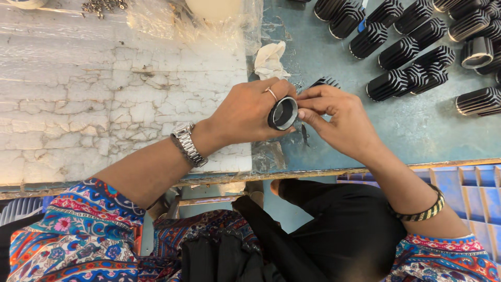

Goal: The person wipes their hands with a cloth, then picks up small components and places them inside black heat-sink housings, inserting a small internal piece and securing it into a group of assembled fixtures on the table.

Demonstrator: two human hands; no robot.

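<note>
left hand (245,112) pinched on black ring housing (283,113), open end tilted up for access | right hand (339,122) fingertips pressed at its 3 o'clock rim | finned housings (412,52) heaped at desk (417,130) 1 o'clock

Blue workbench (417,130) bears black finned housings (412,47), a crumpled rag (270,60), cracked white sheet (104,94)

Workshop, worn blue bench (417,130), rows of black finned housings (412,49)
</note>
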